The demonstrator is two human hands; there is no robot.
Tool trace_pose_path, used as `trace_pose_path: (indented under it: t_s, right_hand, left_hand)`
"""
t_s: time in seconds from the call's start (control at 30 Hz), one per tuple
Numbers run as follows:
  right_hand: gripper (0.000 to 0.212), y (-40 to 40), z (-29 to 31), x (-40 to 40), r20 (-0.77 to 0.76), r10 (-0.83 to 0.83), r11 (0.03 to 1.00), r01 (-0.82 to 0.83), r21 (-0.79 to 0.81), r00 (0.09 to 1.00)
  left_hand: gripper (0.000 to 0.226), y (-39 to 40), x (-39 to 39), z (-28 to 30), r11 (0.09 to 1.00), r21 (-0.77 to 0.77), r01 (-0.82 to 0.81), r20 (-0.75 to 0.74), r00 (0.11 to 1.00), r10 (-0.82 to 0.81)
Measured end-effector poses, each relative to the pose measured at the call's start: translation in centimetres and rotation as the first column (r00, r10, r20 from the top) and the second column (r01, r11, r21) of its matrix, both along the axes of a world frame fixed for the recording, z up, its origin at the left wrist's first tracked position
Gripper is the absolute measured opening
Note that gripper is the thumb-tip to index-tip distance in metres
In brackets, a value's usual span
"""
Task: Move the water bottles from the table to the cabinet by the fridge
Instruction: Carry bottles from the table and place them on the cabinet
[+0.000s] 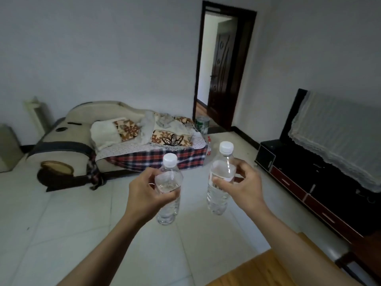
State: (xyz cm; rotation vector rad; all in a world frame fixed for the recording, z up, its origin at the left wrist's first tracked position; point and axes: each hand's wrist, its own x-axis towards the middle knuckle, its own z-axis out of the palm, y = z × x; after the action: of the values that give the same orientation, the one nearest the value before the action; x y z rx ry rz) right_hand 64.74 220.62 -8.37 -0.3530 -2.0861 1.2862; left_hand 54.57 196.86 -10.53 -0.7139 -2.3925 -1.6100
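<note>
I hold two clear plastic water bottles with white caps upright in front of me, above the tiled floor. My left hand [147, 195] is shut around the middle of the left water bottle [170, 211]. My right hand [244, 185] grips the right water bottle [219, 200], which carries a white and red label, at its upper body. The two bottles are apart, about a hand's width between them. A corner of the wooden table [255, 271] shows at the bottom right. No fridge or cabinet beside one is in sight.
A sofa [82, 141] with cushions and a plaid cover stands ahead on the left. A dark low TV stand [309, 178] with a lace-covered screen lines the right wall. An open doorway [218, 65] lies straight ahead, with a green can and a small bottle near it.
</note>
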Motion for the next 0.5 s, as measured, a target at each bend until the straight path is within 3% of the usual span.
trace_pose_path:
  t_s: [0.3, 0.5]
  right_hand:
    - [0.054, -7.7, -0.6, -10.0, 0.007, 0.234, 0.971, -0.233, -0.048, 0.972]
    - [0.053, -10.0, -2.5, -16.2, 0.006, 0.426, 0.901, -0.424, -0.092, 0.905]
  left_hand:
    - [0.049, -9.0, -5.2, -1.6, 0.974, 0.002, -0.225, 0.002, 0.974, 0.225]
    - [0.054, -12.1, -7.5, -1.9, 0.921, 0.019, -0.389, 0.057, 0.92, 0.387]
